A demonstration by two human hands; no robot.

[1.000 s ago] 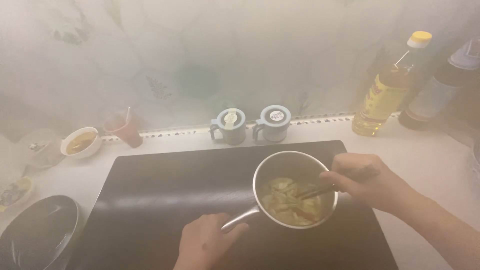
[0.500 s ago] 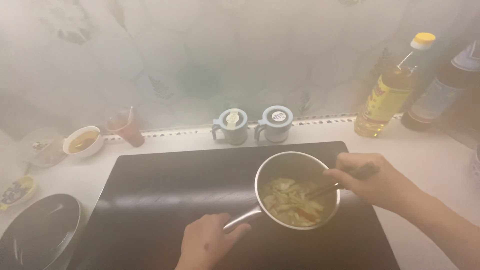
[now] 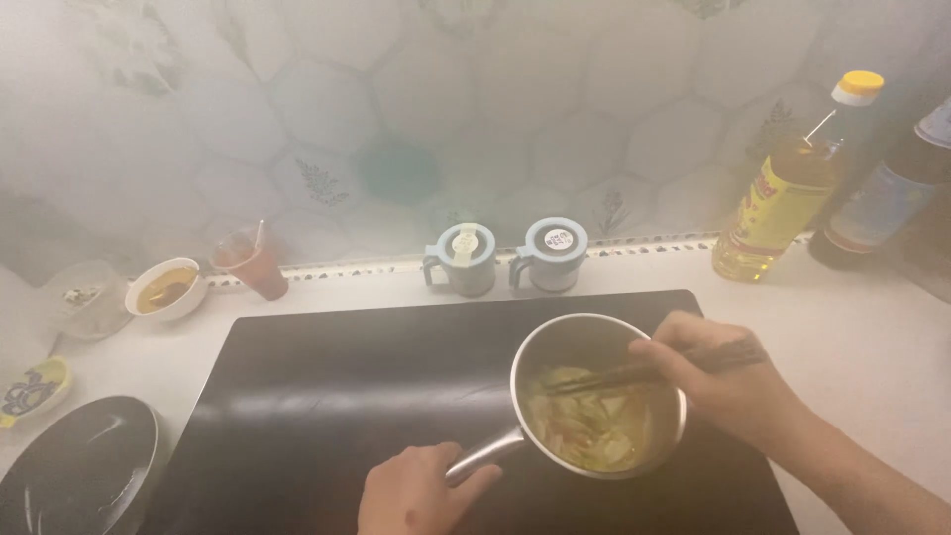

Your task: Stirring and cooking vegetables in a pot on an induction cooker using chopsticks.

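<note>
A small steel saucepan stands on the right side of a black cooktop, with yellowish food inside. My left hand grips the pan's metal handle at the bottom of the view. My right hand holds dark chopsticks whose tips reach into the food. Haze blurs the whole view.
Two grey lidded canisters stand behind the cooktop. An oil bottle and a dark bottle stand at the back right. At the left are a small bowl of sauce, a red cup and a black pan.
The chopsticks and my right hand have shifted slightly within the pan. My left hand stays on the handle.
</note>
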